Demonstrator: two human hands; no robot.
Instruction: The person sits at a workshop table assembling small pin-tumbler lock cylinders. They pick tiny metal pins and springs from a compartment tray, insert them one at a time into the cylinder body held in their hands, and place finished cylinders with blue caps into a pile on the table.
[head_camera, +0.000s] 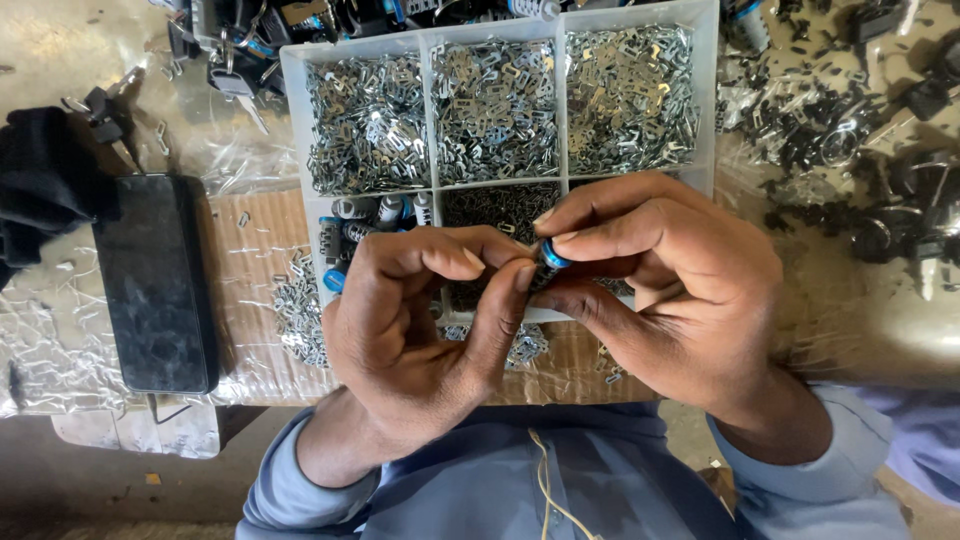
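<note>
While a white compartment box sits behind, both hands pinch a blue-ringed cylinder.

My left hand and right hand pinch a small blue-ringed lock cylinder between their fingertips, above a white compartment tray heaped with small metal plates.
</note>
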